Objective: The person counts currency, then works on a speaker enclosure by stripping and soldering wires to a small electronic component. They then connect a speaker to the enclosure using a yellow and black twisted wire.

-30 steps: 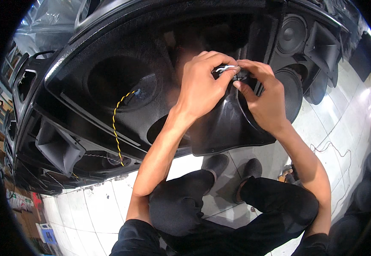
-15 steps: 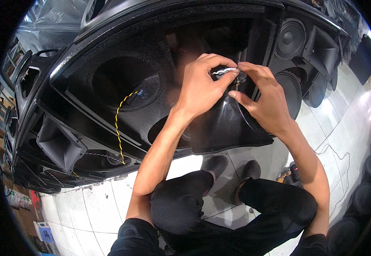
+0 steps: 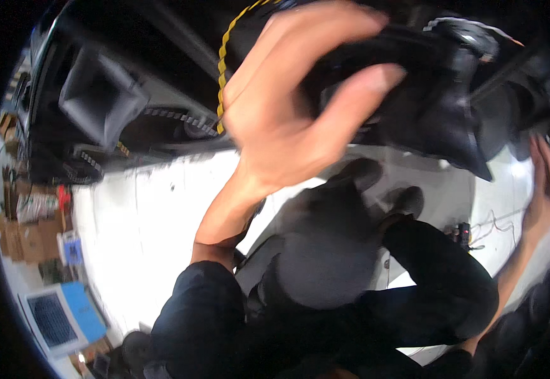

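Two blurred hands, left hand [image 3: 287, 120] over black horn [image 3: 439, 107] (grip unclear).

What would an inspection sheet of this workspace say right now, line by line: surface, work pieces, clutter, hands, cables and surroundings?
Surface: white floor, bare beside the person's legs.
Job's things: black horn-shaped part, blurred, held up close to the camera.
Clutter: cardboard boxes and a blue tray at the left edge.
Grippers: left hand curled around the black part's near side; right hand flat against a dark edge at far right, holding nothing visible.
Cables: yellow-and-black braided cable behind the left hand; thin wires on the floor.
Surroundings: black speaker cabinet with a square horn at upper left.
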